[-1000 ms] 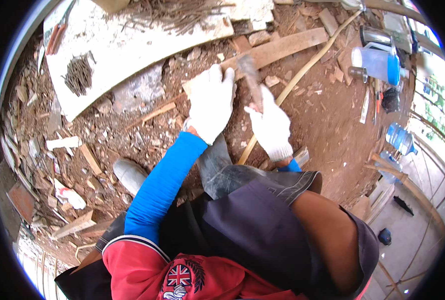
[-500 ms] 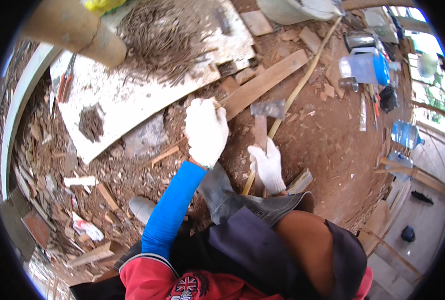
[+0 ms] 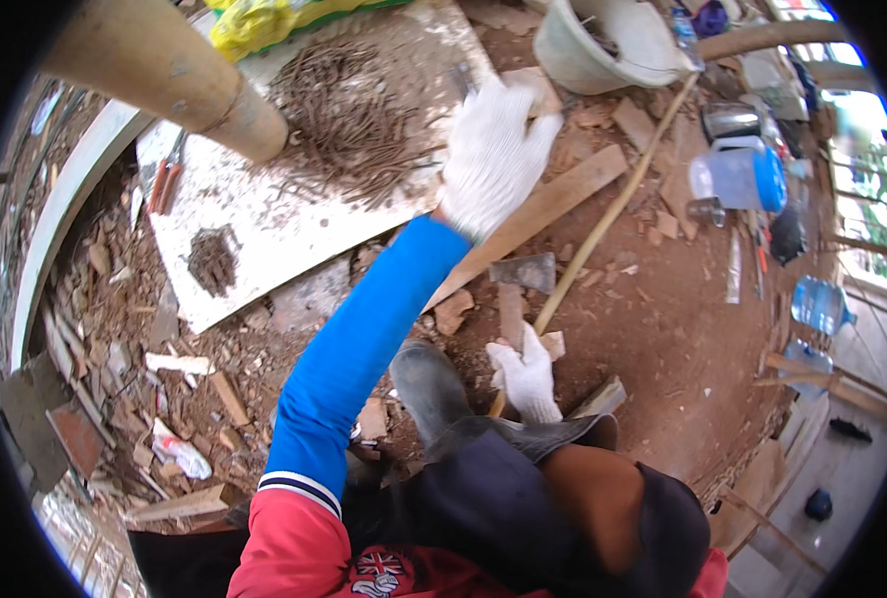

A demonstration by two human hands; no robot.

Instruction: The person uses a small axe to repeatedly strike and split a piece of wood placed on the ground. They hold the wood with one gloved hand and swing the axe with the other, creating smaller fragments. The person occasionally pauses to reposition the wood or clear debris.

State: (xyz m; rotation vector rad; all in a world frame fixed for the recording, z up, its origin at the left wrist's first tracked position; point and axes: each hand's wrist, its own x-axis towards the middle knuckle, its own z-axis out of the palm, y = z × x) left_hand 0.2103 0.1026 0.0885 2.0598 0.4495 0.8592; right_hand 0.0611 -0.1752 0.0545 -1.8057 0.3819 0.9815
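My left hand (image 3: 498, 164), in a white glove, reaches out over the near right edge of a white board (image 3: 284, 239). Its fingers look stretched and the thumb stands apart, though slightly blurred; nothing shows in it. Just left of this hand lies a heap of thin rusty pieces like nails or short wires (image 3: 344, 125). A smaller pile (image 3: 211, 261) of them sits at the board's left. My right hand (image 3: 528, 379), also gloved, is closed round the wooden handle of a hatchet (image 3: 523, 272). The hatchet's broad grey metal head points away from me, beside a long pole.
A wooden plank (image 3: 553, 214) and a long thin pole (image 3: 613, 214) lie on the dirt ahead. A whitish bucket (image 3: 603, 50) stands far right of the board. A thick post (image 3: 184, 90) leans in at upper left. Red-handled pliers (image 3: 167, 179) rest on the board. Rubble covers the left ground.
My left hand has swung forward and to the right, from near the plank's end to over the board's edge. The right hand still holds the hatchet, slightly lower in view.
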